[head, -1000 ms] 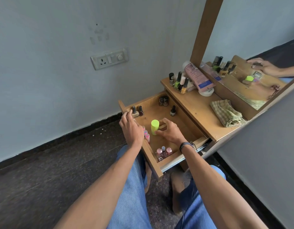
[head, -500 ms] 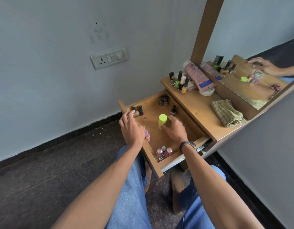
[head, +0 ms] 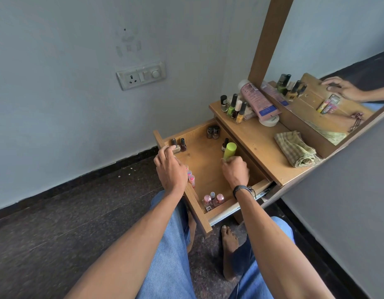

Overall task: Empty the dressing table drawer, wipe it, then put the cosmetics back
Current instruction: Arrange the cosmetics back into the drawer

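**Green tube** (head: 229,150): upright in the drawer (head: 197,203), along its desk-side edge, just beside a dark bottle (head: 224,144). The right grip (head: 236,171) holds it low down, fingers curled round its base, and the cap end stands above the hand.

**Step in hand (judged):** putting the cosmetics back. They stand in tidy groups at the drawer's corners, and the cloth (head: 294,148) lies folded on the desk (head: 258,147). Emptying cannot be ruled out.

**Next move calls for:** setting the tube's base flat, then letting go without tipping the dark bottle beside it. After that, a reach to the desk for the items there.

**Left grip** (head: 170,167): rests on the far end of the drawer's front panel, fingers bent over a pale bottle (head: 176,149). Whether it pinches that bottle cannot be told.

**Drawer, contents:**
- Front panel, far corner: the pale bottle and a maroon polish (head: 182,145).
- Along the front panel: small pink bottles (head: 191,179), partly hidden by the left grip.
- Front panel, near corner: pink-capped bottles (head: 213,200).
- Back far corner: two dark jars (head: 213,132).

**Desk, contents:**
- Far corner: a cluster of polishes (head: 233,106).
- Against the mirror (head: 337,50): a pink tube (head: 254,100) leaning over a white tin (head: 269,120).
- Near end: the cloth.
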The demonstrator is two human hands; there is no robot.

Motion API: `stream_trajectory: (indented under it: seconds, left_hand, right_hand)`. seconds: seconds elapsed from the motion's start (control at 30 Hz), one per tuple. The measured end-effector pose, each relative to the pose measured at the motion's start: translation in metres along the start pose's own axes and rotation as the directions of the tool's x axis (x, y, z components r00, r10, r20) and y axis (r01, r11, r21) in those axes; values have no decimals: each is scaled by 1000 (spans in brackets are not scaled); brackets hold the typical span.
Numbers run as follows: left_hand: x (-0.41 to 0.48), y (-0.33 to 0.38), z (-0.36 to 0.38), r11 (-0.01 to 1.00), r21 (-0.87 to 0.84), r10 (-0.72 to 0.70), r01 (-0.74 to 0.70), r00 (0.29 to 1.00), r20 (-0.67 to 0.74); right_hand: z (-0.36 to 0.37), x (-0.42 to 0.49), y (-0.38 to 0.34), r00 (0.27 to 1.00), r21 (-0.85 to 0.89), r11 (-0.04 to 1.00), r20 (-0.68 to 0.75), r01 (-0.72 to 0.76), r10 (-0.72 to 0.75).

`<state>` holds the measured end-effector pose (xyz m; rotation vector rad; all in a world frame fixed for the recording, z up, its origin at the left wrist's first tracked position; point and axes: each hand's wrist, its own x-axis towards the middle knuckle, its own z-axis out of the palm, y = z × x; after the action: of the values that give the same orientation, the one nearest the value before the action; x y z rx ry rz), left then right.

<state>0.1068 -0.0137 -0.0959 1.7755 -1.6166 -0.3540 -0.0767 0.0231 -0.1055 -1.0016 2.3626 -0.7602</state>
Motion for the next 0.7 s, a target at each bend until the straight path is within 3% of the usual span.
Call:
stream_trajectory:
  seconds: [0.5, 0.6, 0.7]
  left_hand:
    - [-1, 2, -2, 1000, -5, -1, 1, 1000, 9]
    - [-1, 4, -4, 1000, -2, 1, -1, 1000, 6]
    - [-2, 5, -5, 1000, 4, 9, -9, 1000, 1]
  right_hand:
    - [-4, -6, -5, 998, 52, 997, 8, 56, -57]
    - [-7, -10, -8, 983, 135, 974, -51, 180, -175]
    - [-21, -9, -17, 917, 172, 910, -201, 378, -343]
